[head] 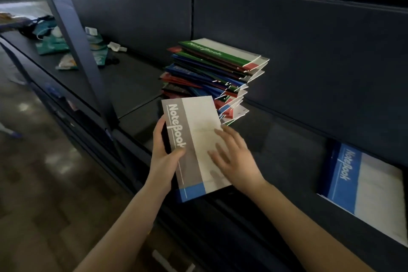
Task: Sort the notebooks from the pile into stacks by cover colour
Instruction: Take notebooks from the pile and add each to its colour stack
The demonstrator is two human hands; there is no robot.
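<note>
A tall, uneven pile of notebooks [212, 73] with green, blue and red covers stands on the dark shelf [136, 81], a green one on top. In front of the pile I hold a grey-and-white notebook [194, 137] with a blue corner. My left hand [164, 152] grips its left edge, thumb over the grey strip. My right hand [234, 157] lies flat on the white part of the cover with straight fingers. A blue-and-white notebook [362, 183] lies alone on the shelf at the right.
A dark upright post [77, 46] splits the shelf left of the pile. Beyond it lie teal packets [53, 44] and small white items. A dark back panel [309, 55] closes the shelf behind. People stand in the far background.
</note>
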